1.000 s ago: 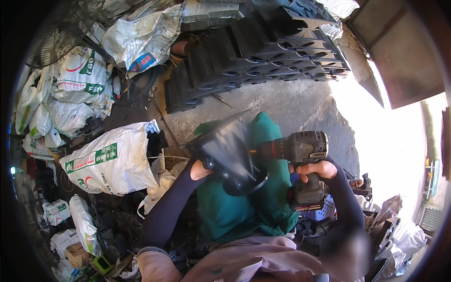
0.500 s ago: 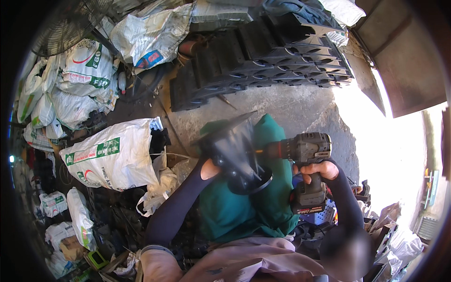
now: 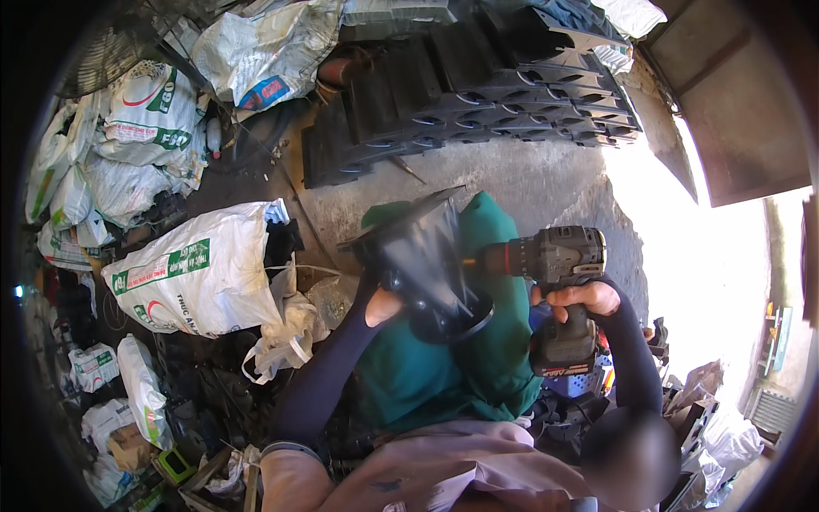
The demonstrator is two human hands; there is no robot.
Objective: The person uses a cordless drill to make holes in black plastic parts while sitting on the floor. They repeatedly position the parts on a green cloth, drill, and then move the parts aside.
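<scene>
My left hand (image 3: 383, 306) grips a black, glossy plastic part (image 3: 424, 253) from its lower left. The part has a flared plate at the upper left and a round rim at the lower right; most of the fingers are hidden behind it. It is held tilted above my green-covered thighs (image 3: 401, 375). In my right hand (image 3: 589, 299) is a cordless drill (image 3: 563, 254), its fingers wrapped round the grip. The drill's chuck points left, and its tip meets or nearly meets the right side of the black part; contact cannot be made out.
A stack of similar black parts (image 3: 461, 94) stands on the concrete floor (image 3: 520, 175) ahead. A white woven sack (image 3: 192, 271) holding dark pieces lies at left, with more sacks (image 3: 149, 111) behind. A blue basket (image 3: 567, 386) sits beside my right leg. A fan (image 3: 102, 51) is at the far left.
The view has shifted a little, so the surroundings sit slightly higher. Both hands keep hold of the black part and the drill, which stay nearly the same relative to each other.
</scene>
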